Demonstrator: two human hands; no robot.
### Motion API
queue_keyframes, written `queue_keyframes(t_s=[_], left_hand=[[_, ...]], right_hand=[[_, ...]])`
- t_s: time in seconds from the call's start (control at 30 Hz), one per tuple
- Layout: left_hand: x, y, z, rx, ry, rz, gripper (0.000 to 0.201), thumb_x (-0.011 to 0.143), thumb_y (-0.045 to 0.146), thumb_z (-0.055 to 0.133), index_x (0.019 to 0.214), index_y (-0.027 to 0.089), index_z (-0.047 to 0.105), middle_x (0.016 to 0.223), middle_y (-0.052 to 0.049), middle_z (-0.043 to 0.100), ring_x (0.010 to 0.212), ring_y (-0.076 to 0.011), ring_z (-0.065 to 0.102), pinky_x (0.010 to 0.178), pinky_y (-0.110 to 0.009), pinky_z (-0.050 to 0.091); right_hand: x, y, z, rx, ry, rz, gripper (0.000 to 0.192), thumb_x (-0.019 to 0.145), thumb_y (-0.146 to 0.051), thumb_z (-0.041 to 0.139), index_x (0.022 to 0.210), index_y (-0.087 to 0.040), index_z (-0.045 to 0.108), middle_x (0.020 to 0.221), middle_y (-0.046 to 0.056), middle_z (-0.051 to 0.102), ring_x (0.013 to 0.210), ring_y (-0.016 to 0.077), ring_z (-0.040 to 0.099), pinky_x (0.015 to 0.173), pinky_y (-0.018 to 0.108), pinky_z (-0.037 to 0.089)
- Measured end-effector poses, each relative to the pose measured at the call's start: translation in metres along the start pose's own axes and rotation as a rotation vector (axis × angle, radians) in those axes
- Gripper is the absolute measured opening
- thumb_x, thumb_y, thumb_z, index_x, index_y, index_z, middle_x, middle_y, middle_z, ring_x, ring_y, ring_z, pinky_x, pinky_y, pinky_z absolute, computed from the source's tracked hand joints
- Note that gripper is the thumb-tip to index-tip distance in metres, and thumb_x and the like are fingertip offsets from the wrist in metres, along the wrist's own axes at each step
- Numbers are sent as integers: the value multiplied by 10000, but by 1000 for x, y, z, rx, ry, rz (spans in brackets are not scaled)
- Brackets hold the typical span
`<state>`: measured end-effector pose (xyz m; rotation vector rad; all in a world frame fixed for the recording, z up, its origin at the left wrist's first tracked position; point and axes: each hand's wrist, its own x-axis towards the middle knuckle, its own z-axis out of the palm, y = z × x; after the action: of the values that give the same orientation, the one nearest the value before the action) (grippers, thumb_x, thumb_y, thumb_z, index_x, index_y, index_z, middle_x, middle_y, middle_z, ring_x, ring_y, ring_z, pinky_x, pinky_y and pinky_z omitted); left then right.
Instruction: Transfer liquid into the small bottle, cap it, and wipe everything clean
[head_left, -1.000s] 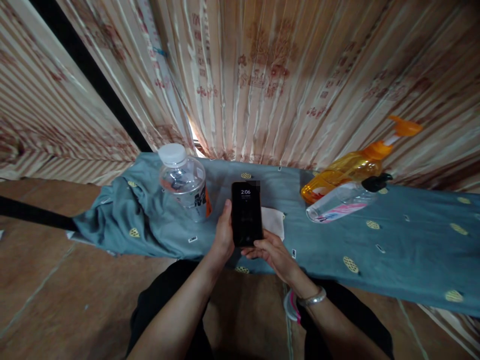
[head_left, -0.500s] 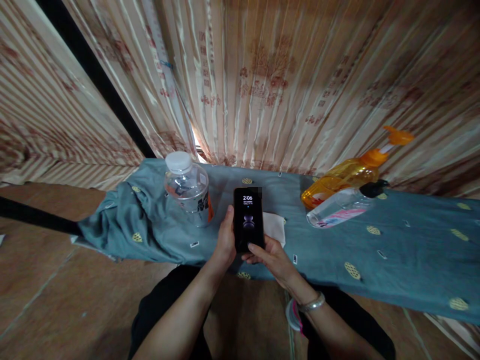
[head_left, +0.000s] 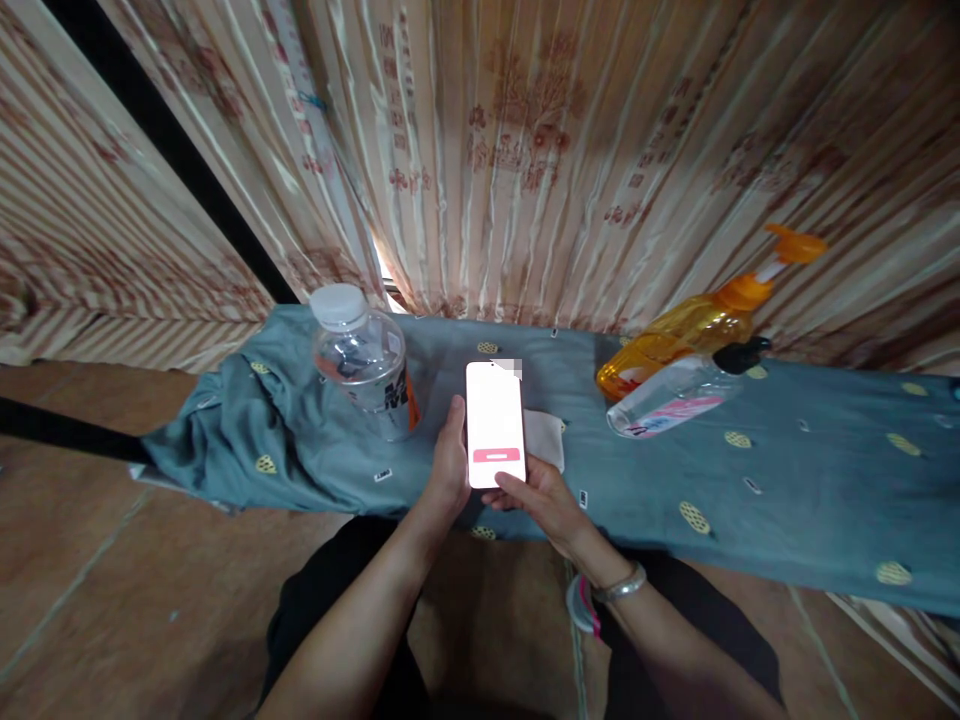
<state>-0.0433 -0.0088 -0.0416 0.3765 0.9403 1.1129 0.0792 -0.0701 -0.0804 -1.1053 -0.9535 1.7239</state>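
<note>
A smartphone (head_left: pixel 494 415) is held upright between my two hands, its screen bright white with a pink-red bar near the bottom. My left hand (head_left: pixel 450 460) is closed along the phone's left edge, thumb pointing up the side. On the lower right, my right hand (head_left: pixel 544 497) grips the phone, with the thumb over the bottom of the screen and fingers partly hidden beneath. Behind the phone, a white square cloth or paper (head_left: pixel 546 438) lies on the teal cloth (head_left: pixel 645 510), partly covered by the phone and right hand.
To the left stands a large clear plastic bottle (head_left: pixel 364 365) with a white cap. On the right are an amber pump bottle (head_left: pixel 667 345) and a clear bottle with a black top (head_left: pixel 667 398). A pleated curtain (head_left: pixel 517 150) hangs behind; a black pole (head_left: pixel 180 165) slants at left.
The phone's screen has switched from a dark lock screen showing 2:06 to a white page with a pink-red bar. Both hands keep their hold; the view has shifted slightly.
</note>
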Motion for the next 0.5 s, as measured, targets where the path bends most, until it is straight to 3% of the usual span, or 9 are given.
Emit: queue_keyframes(t_s=[0.5], left_hand=[[0, -1, 7, -50, 2, -7, 549, 879, 598, 551, 1055, 96, 688, 803, -81, 770, 688, -216, 730, 667, -292, 567]], right_hand=[[-1, -8, -15, 57, 25, 0, 330, 936, -397, 593, 1145, -144, 566, 940, 37, 618, 732, 122, 612, 655, 282, 546]])
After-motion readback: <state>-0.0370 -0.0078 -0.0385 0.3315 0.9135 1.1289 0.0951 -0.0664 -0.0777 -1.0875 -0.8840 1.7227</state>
